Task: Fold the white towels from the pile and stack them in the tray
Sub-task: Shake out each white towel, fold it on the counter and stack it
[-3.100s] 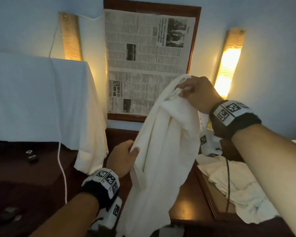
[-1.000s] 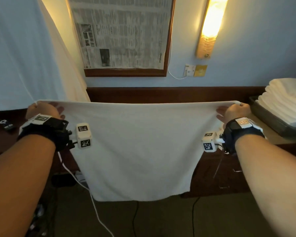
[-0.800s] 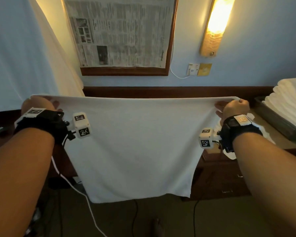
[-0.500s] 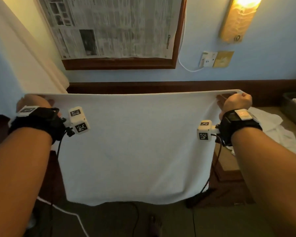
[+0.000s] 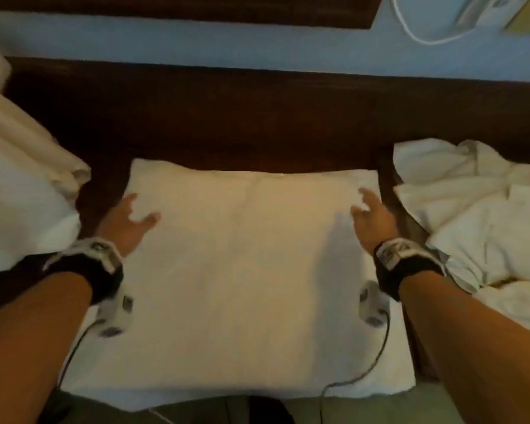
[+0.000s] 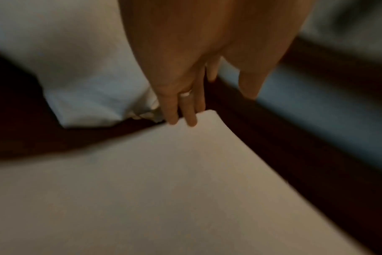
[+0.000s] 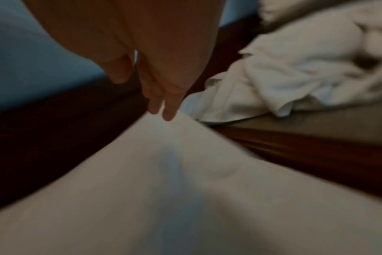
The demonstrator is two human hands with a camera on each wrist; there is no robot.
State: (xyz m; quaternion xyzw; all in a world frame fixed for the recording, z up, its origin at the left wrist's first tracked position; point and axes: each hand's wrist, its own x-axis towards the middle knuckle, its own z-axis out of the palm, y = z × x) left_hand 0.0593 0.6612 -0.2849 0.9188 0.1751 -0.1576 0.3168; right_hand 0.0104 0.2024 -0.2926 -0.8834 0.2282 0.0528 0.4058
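A white towel [image 5: 242,270] lies spread flat on the dark wooden surface [image 5: 257,123], its near edge hanging over the front. My left hand [image 5: 129,221] is at the towel's far left corner with straight fingers; in the left wrist view its fingertips [image 6: 181,119] touch the towel [image 6: 164,189] at that corner. My right hand [image 5: 371,215] is over the far right corner, fingers spread. In the right wrist view its fingertips [image 7: 164,110] reach down to the towel [image 7: 185,189]. Neither hand holds anything.
A crumpled pile of white towels [image 5: 478,218] lies to the right, also in the right wrist view as a heap [image 7: 294,72]. A white sheet [image 5: 22,179] hangs down at the left. A blue wall [image 5: 227,41] with a white cable [image 5: 416,29] stands behind.
The towel was held up stretched between both hands by its top corners; now it lies flat on the surface and both hands have let go. The view has tipped downward.
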